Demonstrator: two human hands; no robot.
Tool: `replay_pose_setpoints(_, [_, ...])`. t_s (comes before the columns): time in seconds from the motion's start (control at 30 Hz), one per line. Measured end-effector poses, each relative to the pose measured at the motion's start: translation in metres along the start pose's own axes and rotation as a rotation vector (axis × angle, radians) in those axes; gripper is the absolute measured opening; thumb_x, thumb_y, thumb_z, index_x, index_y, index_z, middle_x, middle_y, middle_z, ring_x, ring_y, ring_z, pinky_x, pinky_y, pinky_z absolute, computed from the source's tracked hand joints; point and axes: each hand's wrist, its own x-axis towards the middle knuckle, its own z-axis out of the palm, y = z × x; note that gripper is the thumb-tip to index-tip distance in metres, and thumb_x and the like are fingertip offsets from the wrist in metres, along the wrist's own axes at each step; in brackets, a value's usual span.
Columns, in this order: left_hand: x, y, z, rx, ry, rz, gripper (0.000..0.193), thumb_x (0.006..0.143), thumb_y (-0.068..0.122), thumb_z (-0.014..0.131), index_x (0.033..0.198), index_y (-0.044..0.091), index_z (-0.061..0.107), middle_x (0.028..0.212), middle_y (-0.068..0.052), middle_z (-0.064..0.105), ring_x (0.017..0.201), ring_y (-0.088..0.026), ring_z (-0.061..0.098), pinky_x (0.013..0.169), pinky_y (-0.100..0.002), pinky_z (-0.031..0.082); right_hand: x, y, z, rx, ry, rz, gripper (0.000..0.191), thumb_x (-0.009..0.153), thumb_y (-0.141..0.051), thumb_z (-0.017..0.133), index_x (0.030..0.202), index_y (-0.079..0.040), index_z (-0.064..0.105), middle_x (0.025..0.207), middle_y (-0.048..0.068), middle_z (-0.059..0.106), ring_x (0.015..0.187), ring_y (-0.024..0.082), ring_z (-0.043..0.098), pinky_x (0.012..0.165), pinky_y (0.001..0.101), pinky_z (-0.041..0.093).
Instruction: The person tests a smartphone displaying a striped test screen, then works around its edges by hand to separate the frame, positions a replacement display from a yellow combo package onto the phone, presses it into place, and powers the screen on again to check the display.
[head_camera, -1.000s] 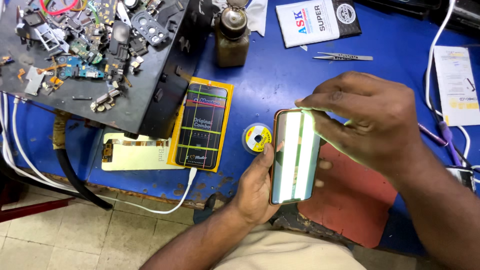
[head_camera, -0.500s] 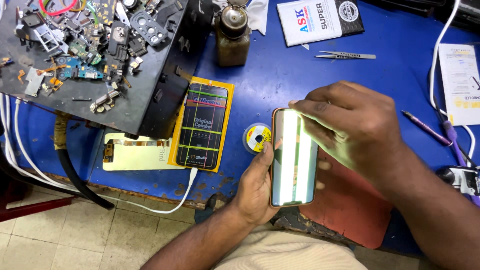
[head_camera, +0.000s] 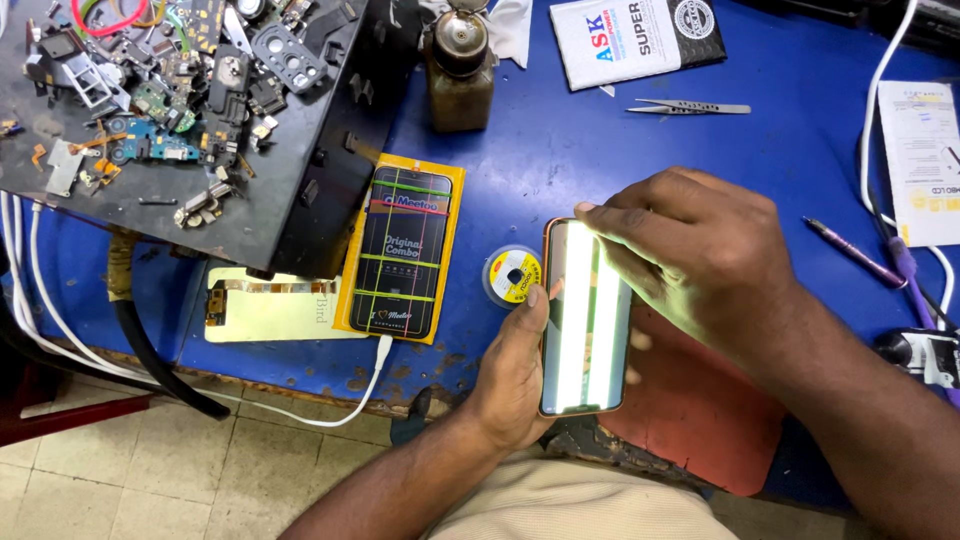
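Note:
A smartphone (head_camera: 583, 330) with a glossy, light-reflecting screen is held upright over the front edge of the blue table (head_camera: 560, 150). My left hand (head_camera: 510, 370) grips its left side and bottom from below, thumb on the edge. My right hand (head_camera: 690, 250) lies over the top right of the phone, fingers pressed flat on the screen near its upper edge. Below the phone lies a red-brown mat (head_camera: 700, 420).
A boxed phone screen on a yellow card (head_camera: 405, 250), a small solder-wire spool (head_camera: 512, 275) and a pale phone panel (head_camera: 260, 310) lie left. A black tray of phone parts (head_camera: 180, 110) fills the far left. A brown bottle (head_camera: 460, 60), tweezers (head_camera: 690, 106), a purple pen (head_camera: 850, 250) and white cables (head_camera: 350, 400) surround.
My right hand has slid leftward and lower across the top of the phone, now covering more of the screen's upper right. The left hand keeps its grip.

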Motion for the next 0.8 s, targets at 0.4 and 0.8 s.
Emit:
replay_pose_setpoints(0.4, [0.003, 0.002, 0.006, 0.030, 0.035, 0.090, 0.074, 0.108, 0.056, 0.035, 0.157, 0.001, 0.040, 0.143, -0.019, 0.059, 0.114, -0.028, 0.067, 0.091, -0.043, 0.060, -0.011, 0.013, -0.006, -0.065, -0.046, 0.067, 0.025, 0.077, -0.005, 0.085, 0.100, -0.005, 0.077, 0.093, 0.009, 0.073, 0.081, 0.025, 0.072, 0.065, 0.0370, 0.056])
replay_pose_setpoints(0.8, [0.007, 0.003, 0.008, 0.011, -0.002, 0.074, 0.072, 0.112, 0.054, 0.029, 0.161, 0.002, 0.037, 0.151, -0.021, 0.054, 0.120, -0.032, 0.063, 0.093, -0.045, 0.059, -0.010, 0.022, -0.017, 0.072, -0.021, 0.115, 0.023, 0.080, -0.002, 0.083, 0.101, -0.006, 0.076, 0.098, 0.008, 0.075, 0.087, 0.021, 0.074, 0.075, 0.0302, 0.059])
